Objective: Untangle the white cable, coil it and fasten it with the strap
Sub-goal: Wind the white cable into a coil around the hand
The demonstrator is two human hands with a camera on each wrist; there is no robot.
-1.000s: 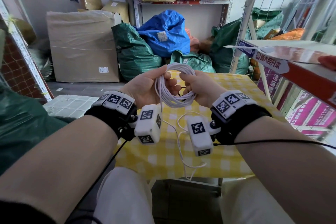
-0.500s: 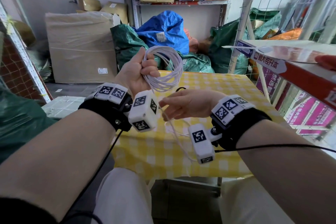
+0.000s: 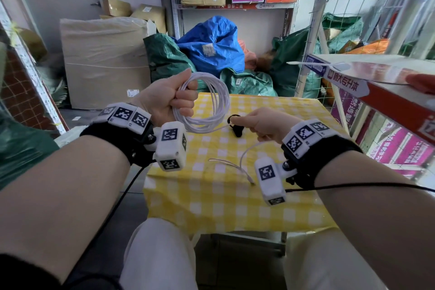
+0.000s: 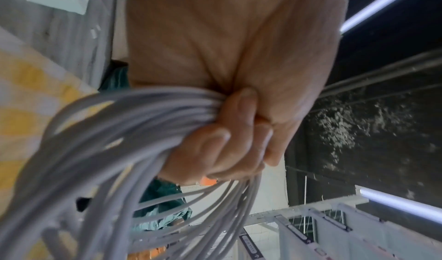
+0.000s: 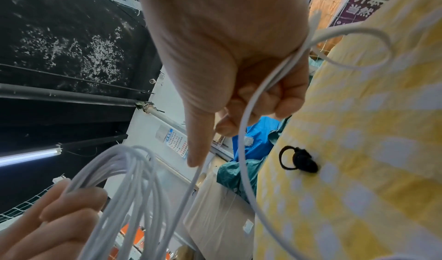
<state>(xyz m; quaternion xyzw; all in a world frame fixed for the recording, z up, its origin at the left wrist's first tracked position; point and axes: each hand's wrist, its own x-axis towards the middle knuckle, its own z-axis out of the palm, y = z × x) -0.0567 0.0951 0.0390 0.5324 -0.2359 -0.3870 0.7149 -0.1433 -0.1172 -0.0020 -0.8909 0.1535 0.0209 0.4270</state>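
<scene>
My left hand [image 3: 174, 99] grips a coil of several loops of white cable [image 3: 211, 103] above the table's far left; the left wrist view shows my fingers [image 4: 229, 137] curled tight round the bundle [image 4: 134, 150]. One strand runs from the coil to my right hand [image 3: 256, 122], which pinches the loose cable [image 5: 248, 113] between thumb and curled fingers. The tail [image 3: 237, 167] droops from that hand onto the cloth, its plug end lying near the front. The black strap [image 3: 236, 128], a small loop, lies on the table just beyond my right hand, also in the right wrist view [image 5: 301, 161].
The small table wears a yellow checked cloth [image 3: 211, 207]. Green and blue sacks [image 3: 211, 47] and a big wrapped box [image 3: 106, 61] stand behind it. A wire-mesh shelf rack with a red box [image 3: 376, 92] crowds the right side. My knees sit under the front edge.
My hands have parted: the left kept the coil and stayed raised at left, the right slid along the free strand down and to the right, drawing it out.
</scene>
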